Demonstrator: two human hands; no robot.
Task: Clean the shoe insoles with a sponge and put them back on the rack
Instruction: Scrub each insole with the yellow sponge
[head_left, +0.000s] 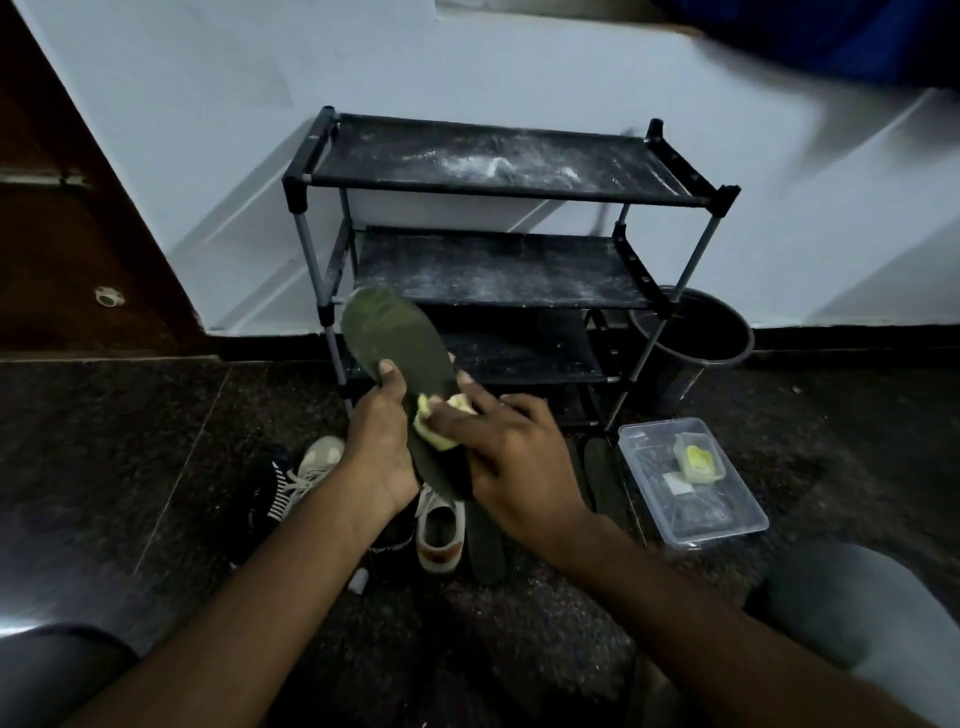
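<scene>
Both hands are busy with one dark green insole (400, 343), held up in front of the rack (493, 184). The left hand (382, 441) grips it around the middle from beneath with the thumb laid across the top face. That props the broad toe end up and away toward the far left and turns the flat surface toward the other hand. The right hand (511, 452) curls its fingers over a yellow sponge (439, 423) and presses it against the nearer half of the insole, just beside the left thumb. The grip likely gives the soft insole something firm to be rubbed against. This looks like the wiping step, with the return to the rack not yet done for this piece.

Below the hands, on the dark stone floor, another insole (485, 545) lies beside a white sneaker (439, 530). More dark insoles (605, 483) lie just right of it. All are within easy reach, though I cannot tell whether they are cleaned or waiting. A laced sneaker (317, 462) and a black shoe (270, 488) sit to the near left. To the right a clear plastic container (696, 514) holds small items, probably supplies. A black bucket (727, 332) stands farther off beside the rack, whose dark shelves are streaked with white dust.
</scene>
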